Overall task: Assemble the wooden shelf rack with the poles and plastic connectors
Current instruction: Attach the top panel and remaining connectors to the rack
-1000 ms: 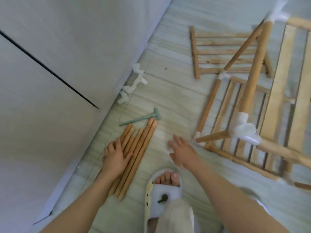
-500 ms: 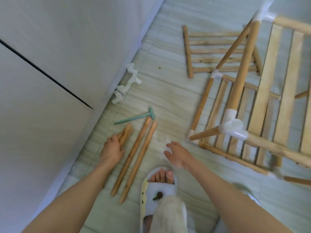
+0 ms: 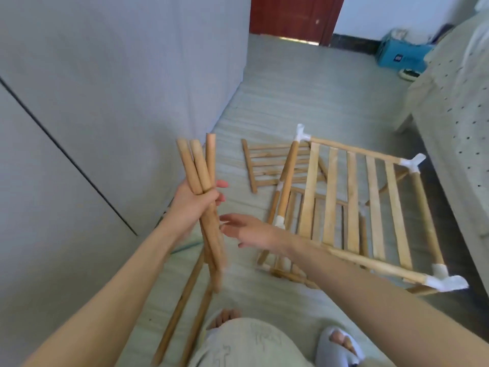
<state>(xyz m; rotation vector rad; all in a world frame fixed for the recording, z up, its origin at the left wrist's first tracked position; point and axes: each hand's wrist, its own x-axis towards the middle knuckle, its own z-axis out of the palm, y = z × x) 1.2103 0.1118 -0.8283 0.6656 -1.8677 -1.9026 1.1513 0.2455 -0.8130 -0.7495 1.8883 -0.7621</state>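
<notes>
You were at the pole-fetching step. Your left hand (image 3: pixel 197 205) gripped a bundle of three poles (image 3: pixel 201 168), fingers curled round them, the bundle raised nearly upright in front of the grey cabinet wall (image 3: pixel 105 102). Your right hand (image 3: pixel 251 231) was empty, fingers relaxed and spread, just beside the lower part of the bundle and not touching it as far as could be seen.

The part-built rack (image 3: pixel 370 207) stood to your right: a slatted top shelf with white plastic connectors (image 3: pixel 412 162) at its corners and a lower shelf beneath. In my judgement the next move called for your right hand to draw one pole from the bundle and seat it in an open connector socket, square to the socket so it does not jam.

Two loose poles (image 3: pixel 180 308) lay on the floor (image 3: pixel 291 102) near your feet, and a spare slatted shelf (image 3: pixel 267 165) lay flat beyond the rack. Those floor poles sat close to your slippered foot (image 3: pixel 341 345) and could roll underfoot. A bed edge (image 3: pixel 449 115) stood close on the rack's far side, leaving little room there. Your right forearm crossed in front of the rack's near rail. A blue box (image 3: pixel 402 55) sat by the far wall.
</notes>
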